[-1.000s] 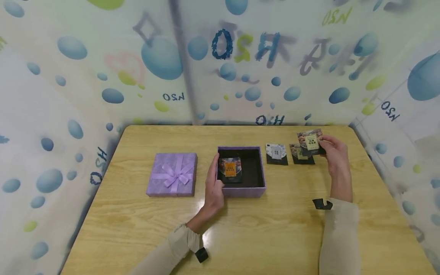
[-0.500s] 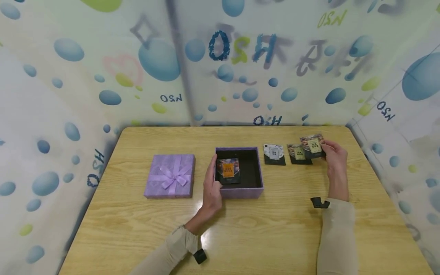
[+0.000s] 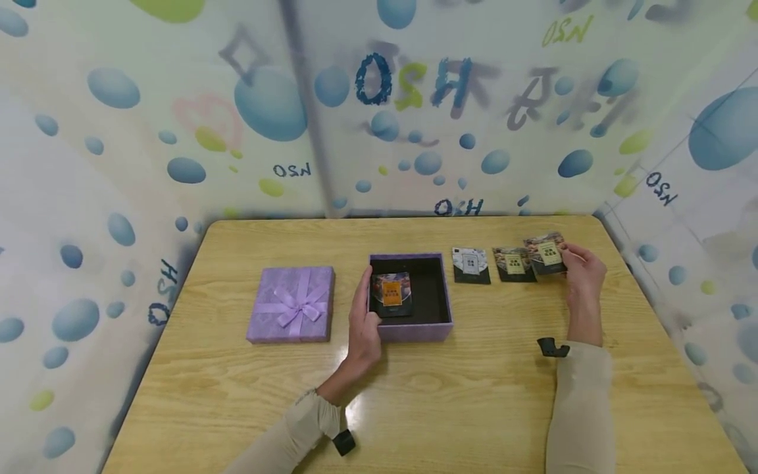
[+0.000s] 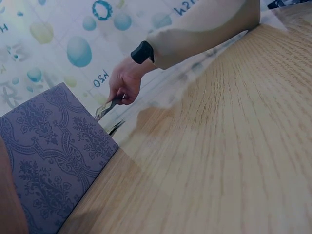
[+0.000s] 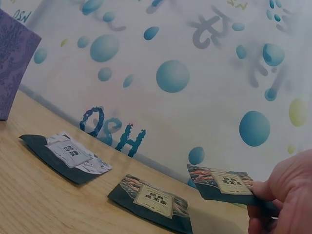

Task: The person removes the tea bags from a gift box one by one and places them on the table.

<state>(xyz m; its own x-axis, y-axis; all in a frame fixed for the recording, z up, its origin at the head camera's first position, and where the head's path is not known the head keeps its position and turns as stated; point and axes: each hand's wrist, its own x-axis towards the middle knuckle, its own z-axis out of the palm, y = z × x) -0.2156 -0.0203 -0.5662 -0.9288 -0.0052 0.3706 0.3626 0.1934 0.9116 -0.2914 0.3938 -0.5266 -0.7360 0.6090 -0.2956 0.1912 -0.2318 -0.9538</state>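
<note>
In the head view my left hand (image 3: pixel 364 332) holds an open purple gift box (image 3: pixel 414 332) by its left wall, fingers along the outside and thumb at the front corner. A dark tea sachet with an orange label (image 3: pixel 392 294) lies inside, at the left. My right hand (image 3: pixel 585 273) pinches the right edge of an oolong tea sachet (image 3: pixel 545 253) between thumb and fingers. The right wrist view shows this sachet (image 5: pixel 222 185) tilted, raised above the table. A matching sachet (image 3: pixel 514 264) lies just left of it, and a white-and-black tea sachet (image 3: pixel 471 265) lies further left.
The purple box lid (image 3: pixel 291 305) with a ribbon bow lies left of the box. Everything rests on a wooden table (image 3: pixel 462 401). A patterned curtain (image 3: pixel 379 178) hangs behind the table's back edge, with similar sheets at both sides.
My right hand has lowered the sachet and shifted it right, so it overlaps the matching sachet less. The left hand stays on the box. The head view has shifted slightly.
</note>
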